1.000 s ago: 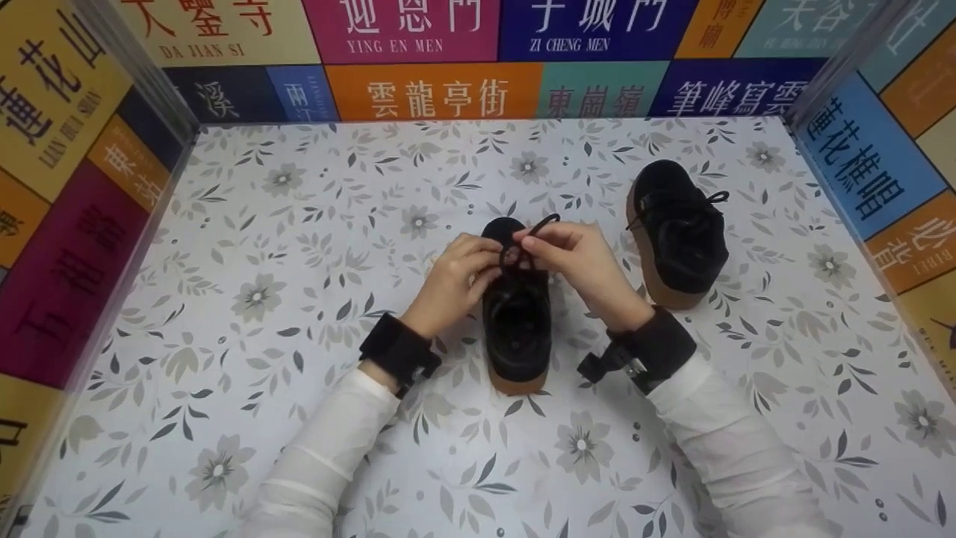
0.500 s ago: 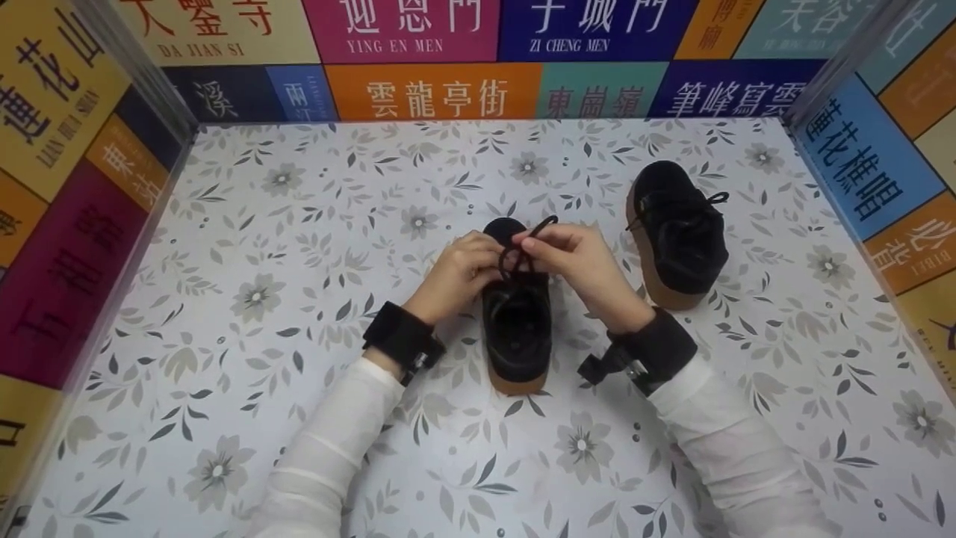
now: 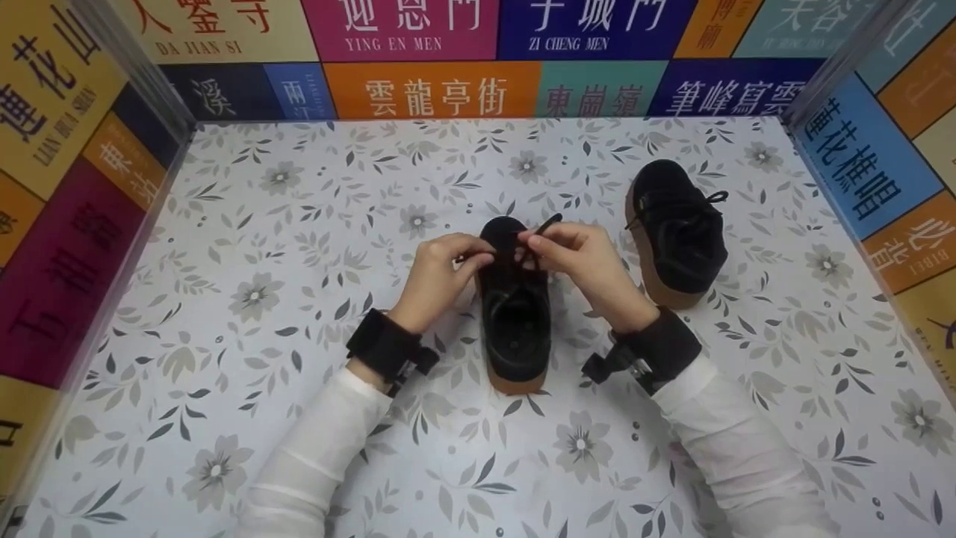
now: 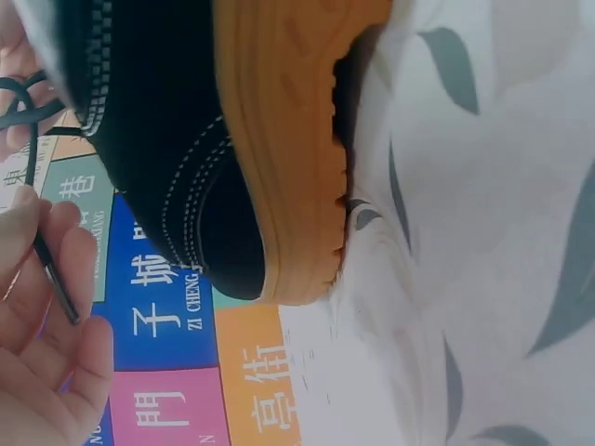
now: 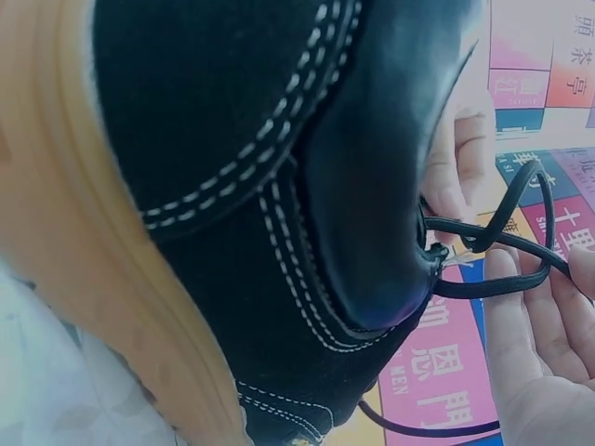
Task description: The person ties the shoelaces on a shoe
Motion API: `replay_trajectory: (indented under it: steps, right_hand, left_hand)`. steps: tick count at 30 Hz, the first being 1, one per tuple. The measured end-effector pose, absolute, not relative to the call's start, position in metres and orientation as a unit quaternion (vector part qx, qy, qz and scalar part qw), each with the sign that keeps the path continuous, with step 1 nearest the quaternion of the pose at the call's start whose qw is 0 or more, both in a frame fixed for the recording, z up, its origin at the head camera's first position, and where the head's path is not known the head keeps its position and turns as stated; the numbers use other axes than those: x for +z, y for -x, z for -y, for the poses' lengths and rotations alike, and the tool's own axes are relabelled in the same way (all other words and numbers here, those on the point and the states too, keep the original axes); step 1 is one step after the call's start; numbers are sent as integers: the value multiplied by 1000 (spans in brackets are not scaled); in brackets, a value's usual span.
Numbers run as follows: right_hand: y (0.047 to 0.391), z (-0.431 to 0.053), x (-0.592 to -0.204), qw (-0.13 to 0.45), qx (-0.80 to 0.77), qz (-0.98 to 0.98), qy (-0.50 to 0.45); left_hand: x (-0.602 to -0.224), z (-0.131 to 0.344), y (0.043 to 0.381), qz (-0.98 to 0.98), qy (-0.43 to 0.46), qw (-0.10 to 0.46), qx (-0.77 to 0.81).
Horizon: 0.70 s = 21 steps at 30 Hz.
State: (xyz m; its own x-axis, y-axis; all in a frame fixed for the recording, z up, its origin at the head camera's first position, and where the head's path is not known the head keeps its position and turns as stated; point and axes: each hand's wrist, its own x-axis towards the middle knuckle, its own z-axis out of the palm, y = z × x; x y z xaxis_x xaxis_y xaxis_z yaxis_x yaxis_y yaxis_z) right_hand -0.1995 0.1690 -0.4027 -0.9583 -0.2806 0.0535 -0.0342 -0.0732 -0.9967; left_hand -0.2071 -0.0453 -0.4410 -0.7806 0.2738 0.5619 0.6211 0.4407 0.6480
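Observation:
A black shoe (image 3: pixel 520 368) with a tan sole (image 4: pixel 288 158) stands in the middle of the table, toe pointing away from me. My left hand (image 3: pixel 441 273) is just left of the toe, pinching one end of the black shoelace (image 4: pixel 58 283); its hard tip sticks out past the fingers. My right hand (image 3: pixel 586 261) is over the front of the shoe and pinches the lace between thumb and fingers. In the right wrist view, lace loops (image 5: pixel 547 218) stand out from the shoe's tongue beside that hand's fingers.
A second black shoe (image 3: pixel 683 265), its lace tied in a bow, stands to the right, close to my right wrist. The tabletop (image 3: pixel 299 418) has a floral print. Panels with coloured lettering (image 3: pixel 441 91) wall off the back and both sides.
My left hand first reaches in over the lace loop, then draws back to the left, with its fingertips now farther from the right hand. The right hand and both shoes stay nearly in place.

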Motion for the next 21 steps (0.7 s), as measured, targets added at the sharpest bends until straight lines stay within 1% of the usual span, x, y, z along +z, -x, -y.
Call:
replay_trajectory:
  steps: [6,14,21]
  right_hand:
    - [200,-169,-403,78,-720,-680,113]
    - [199,-171,-406,77,-719,-683,106]
    - [200,-175,-412,57,-724,-680,99]
  left_hand:
    - [-443,58,205,829,238,198,-465]
    - [-443,77,201,843,197,180,-466]
    - [-443,97,198,856,161,164,-464]
